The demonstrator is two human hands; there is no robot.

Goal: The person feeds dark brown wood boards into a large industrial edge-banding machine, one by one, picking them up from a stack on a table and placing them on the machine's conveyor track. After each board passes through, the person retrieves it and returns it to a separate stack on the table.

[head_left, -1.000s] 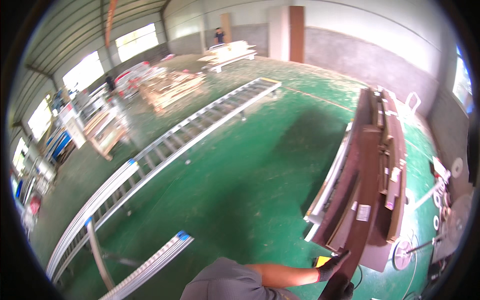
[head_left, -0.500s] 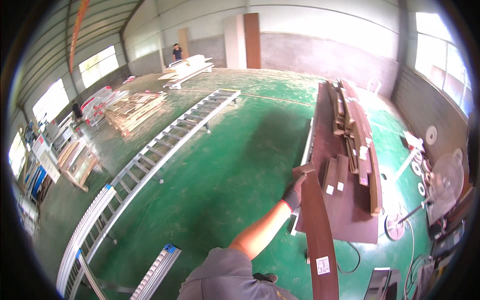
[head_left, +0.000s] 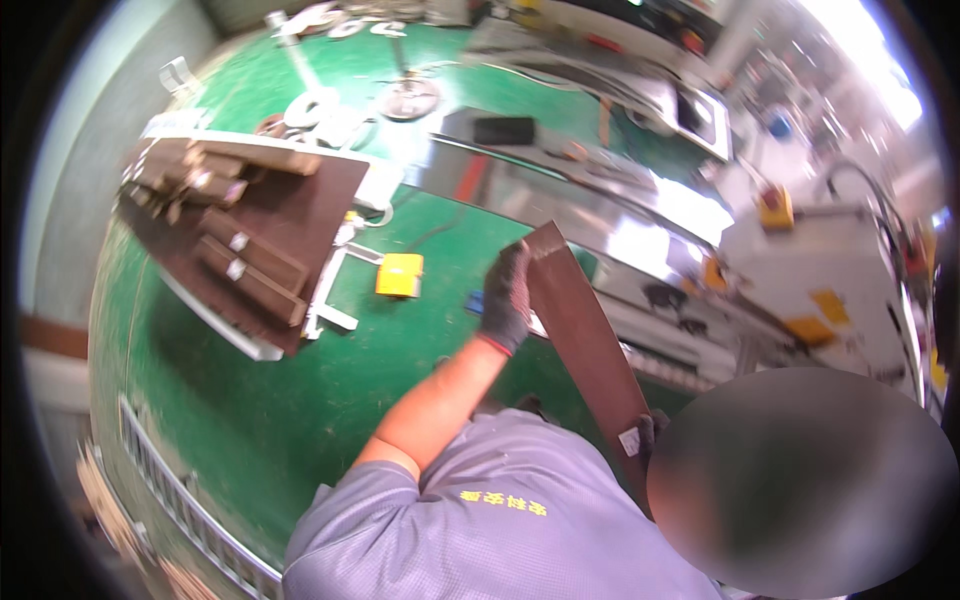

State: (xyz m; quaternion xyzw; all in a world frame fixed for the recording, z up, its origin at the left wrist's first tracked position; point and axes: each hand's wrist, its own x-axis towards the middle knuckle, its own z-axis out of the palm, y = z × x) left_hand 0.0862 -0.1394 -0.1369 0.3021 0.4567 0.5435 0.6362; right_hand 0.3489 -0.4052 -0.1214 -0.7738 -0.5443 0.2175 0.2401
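Observation:
A long, flat brown board (head_left: 590, 335) with a small white label near its lower end slants in front of my body. At its upper end my left hand (head_left: 508, 295), in a dark knit glove with a red cuff, is closed around the edge. Lower down, my right hand (head_left: 655, 432), also in a dark glove, is at the board's right edge beside the label. Only part of that hand shows and it appears to grip the board; a blurred oval covers the area next to it.
At left, a low stand with a brown panel (head_left: 335, 205) bears several narrow boards. A yellow box (head_left: 400, 275) sits on the green floor beside it. Ahead runs a long metal-topped machine bed (head_left: 540, 205), with a pale machine housing (head_left: 820, 270) at right. A roller conveyor (head_left: 190, 500) lies lower left.
My view has swung far to the right, from the open hall toward the machine. The board has turned with me, still in my left hand. My right hand has come into view.

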